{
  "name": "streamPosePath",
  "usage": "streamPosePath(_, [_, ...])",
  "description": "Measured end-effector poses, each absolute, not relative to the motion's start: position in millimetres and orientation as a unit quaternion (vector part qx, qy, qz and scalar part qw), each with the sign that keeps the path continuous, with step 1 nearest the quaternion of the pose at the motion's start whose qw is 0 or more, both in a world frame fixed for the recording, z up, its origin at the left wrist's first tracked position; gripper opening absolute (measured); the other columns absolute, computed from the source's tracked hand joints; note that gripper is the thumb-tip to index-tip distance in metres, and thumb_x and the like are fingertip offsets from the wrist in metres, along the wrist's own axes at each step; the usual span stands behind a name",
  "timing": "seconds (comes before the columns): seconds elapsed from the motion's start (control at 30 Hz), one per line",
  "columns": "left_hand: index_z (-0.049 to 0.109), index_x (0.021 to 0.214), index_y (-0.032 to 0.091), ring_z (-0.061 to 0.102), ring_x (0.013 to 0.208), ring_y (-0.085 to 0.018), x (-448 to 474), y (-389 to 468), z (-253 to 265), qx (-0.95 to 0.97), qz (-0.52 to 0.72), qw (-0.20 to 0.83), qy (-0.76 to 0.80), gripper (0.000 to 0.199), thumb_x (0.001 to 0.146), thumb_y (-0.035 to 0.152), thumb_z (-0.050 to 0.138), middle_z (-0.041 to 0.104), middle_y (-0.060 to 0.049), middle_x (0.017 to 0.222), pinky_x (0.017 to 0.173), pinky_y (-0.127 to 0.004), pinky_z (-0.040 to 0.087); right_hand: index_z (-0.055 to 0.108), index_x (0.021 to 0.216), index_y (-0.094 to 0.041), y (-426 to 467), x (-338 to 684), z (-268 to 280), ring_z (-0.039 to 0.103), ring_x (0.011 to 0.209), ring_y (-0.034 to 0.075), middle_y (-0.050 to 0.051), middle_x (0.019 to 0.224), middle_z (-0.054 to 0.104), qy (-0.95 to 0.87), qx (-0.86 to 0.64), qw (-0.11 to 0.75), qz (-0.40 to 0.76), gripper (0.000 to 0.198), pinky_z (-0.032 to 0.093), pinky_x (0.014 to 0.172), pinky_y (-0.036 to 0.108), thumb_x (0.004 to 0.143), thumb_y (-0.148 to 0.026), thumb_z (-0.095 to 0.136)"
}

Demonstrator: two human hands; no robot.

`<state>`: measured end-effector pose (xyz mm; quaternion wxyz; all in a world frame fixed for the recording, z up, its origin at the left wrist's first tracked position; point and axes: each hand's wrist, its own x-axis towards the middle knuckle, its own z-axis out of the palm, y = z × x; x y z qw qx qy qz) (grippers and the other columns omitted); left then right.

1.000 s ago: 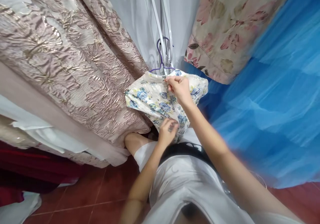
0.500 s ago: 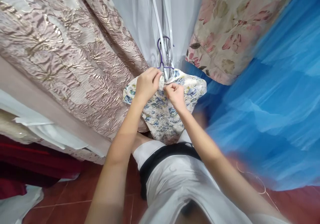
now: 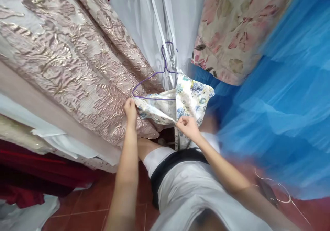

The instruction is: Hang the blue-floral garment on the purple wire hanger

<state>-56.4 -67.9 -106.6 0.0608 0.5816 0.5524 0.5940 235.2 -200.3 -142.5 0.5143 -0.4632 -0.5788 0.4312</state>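
Note:
A white garment with blue and yellow flowers (image 3: 196, 100) hangs by its right shoulder on a purple hanger (image 3: 148, 78). The hanger's left arm is bare. My left hand (image 3: 131, 109) pinches the garment's loose left side, just below the hanger's left end. Lower and to the right, my right hand (image 3: 187, 125) is closed on the garment's front edge. Between my hands the cloth is stretched, and its inside shows. White straps (image 3: 168, 21) hang down past the hanger's hook.
Pink-gold brocade fabric (image 3: 85, 62) hangs at left. Pink-flowered cloth (image 3: 232, 35) and blue tulle (image 3: 278, 114) hang at right. Dark red fabric (image 3: 38, 169) lies low at left. A white cable (image 3: 286, 191) and a dark object (image 3: 268, 191) lie on the red tiled floor (image 3: 85, 203).
The garment's left shoulder has come off the hanger, baring its left arm. My left hand has moved left and down with the cloth, and my right hand has moved down.

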Motion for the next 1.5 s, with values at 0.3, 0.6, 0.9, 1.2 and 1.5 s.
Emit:
streamPosePath(0.3, [0.063,0.09,0.019,0.061,0.081,-0.017,47.3,-140.5,-156.3,0.668,0.539,0.181,0.48,0.034,0.1,0.047,0.046,0.065,-0.004,0.085,0.074,-0.025,0.048,0.06,0.059,-0.018,-203.2,253.3,-190.2,0.06,0.063,0.017,0.003,0.06,0.065,-0.687,-0.557,0.258,0.389,0.021,0.042,0.065,0.027,0.08,-0.021,0.064])
streamPosePath(0.6, [0.067,0.097,0.019,0.062,0.075,-0.015,95.8,-181.9,-93.2,0.794,0.401,0.275,0.364,0.032,0.1,0.047,0.052,0.067,-0.001,0.083,0.073,-0.024,0.048,0.065,0.078,-0.018,-216.5,264.3,-130.8,0.056,0.069,0.017,0.002,0.072,0.063,-0.624,-0.31,0.428,0.576,0.042,0.049,0.067,0.029,0.085,-0.059,0.067])
streamPosePath(0.9, [0.073,0.084,0.016,0.064,0.071,-0.019,77.9,-204.9,-155.1,0.77,0.144,0.543,0.301,0.046,0.079,0.062,0.073,0.071,-0.005,0.08,0.064,-0.027,0.052,0.069,0.073,-0.019,-222.4,350.3,-90.8,0.051,0.062,0.016,0.002,0.069,0.061,-0.644,-0.423,0.552,0.318,0.021,0.042,0.056,0.027,0.08,-0.039,0.073])
streamPosePath(1.2, [0.063,0.067,0.02,0.057,0.073,-0.018,21.0,-186.0,-141.5,0.809,0.275,0.244,0.459,0.04,0.093,0.051,0.057,0.058,-0.002,0.071,0.07,-0.028,0.045,0.067,0.081,-0.019,-100.0,402.2,-74.9,0.06,0.072,0.018,0.003,0.076,0.063,-0.609,-0.375,0.663,0.22,0.037,0.049,0.069,0.032,0.081,-0.056,0.068])
streamPosePath(1.5, [0.066,0.088,0.023,0.056,0.094,-0.028,-64.1,-152.4,-77.7,0.791,0.231,-0.011,0.566,0.014,0.083,0.03,0.055,0.06,-0.006,0.083,0.088,-0.039,0.044,0.071,0.071,-0.014,-88.1,330.2,-24.7,0.058,0.058,0.013,0.001,0.066,0.067,-0.621,-0.333,0.502,0.501,0.024,0.044,0.054,0.023,0.07,-0.033,0.086])
